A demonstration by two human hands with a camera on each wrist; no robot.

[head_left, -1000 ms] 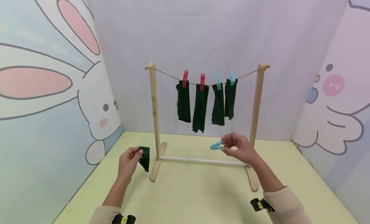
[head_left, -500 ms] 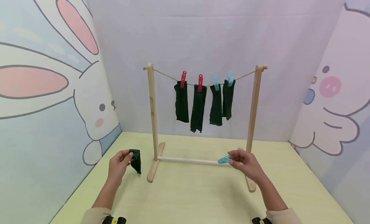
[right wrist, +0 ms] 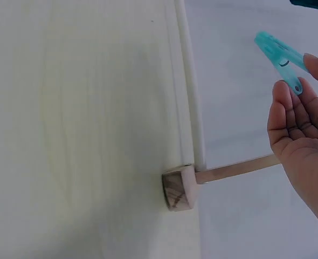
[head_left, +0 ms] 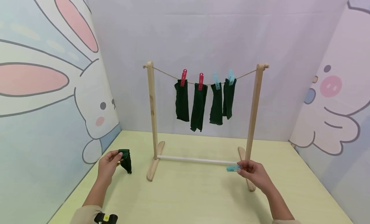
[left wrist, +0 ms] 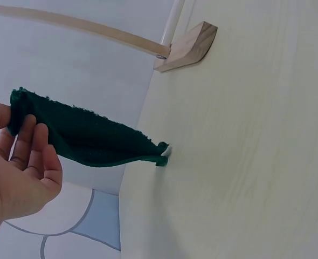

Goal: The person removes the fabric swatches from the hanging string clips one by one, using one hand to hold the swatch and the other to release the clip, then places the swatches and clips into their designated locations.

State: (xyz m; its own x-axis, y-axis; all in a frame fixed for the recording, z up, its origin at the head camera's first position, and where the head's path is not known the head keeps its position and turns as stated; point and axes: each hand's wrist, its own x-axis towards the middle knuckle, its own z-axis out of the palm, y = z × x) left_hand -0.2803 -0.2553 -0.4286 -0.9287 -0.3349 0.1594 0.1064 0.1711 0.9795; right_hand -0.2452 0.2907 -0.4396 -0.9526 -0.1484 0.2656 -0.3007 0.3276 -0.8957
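Note:
My left hand pinches a dark green cloth piece by its upper edge, left of the rack; the cloth hangs down. In the right hand is a light blue clothespin, pinched between thumb and fingers at its handle end, in front of the rack's right foot. Several dark green cloth pieces hang from the rope. Two red clothespins hold the left ones and two light blue clothespins the right ones.
A wooden rack with a left post, a right post and a white bottom bar stands on the pale yellow table. A grey backdrop is behind it. Cartoon-printed panels flank both sides.
My left hand has moved left, carrying the green cloth. The right hand has come down and to the right with the blue clothespin. The hanging cloths stay pinned.

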